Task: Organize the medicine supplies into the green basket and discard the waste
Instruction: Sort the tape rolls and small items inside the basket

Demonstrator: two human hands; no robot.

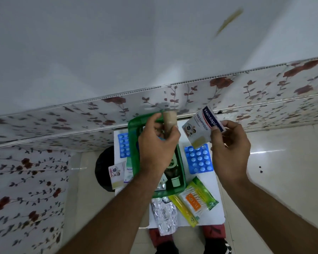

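Observation:
My left hand hovers over the green basket and pinches a tan plaster strip. My right hand holds up a white Hansaplast plaster packet by its red and blue end. The basket stands on a small white table and holds a tape roll and other small items, partly hidden by my left arm.
Blue pill blister packs lie on either side of the basket. Silver blisters, cotton bud packs and a yellow packet lie in front. Small boxes sit at the left. A black bin stands below the table's left side.

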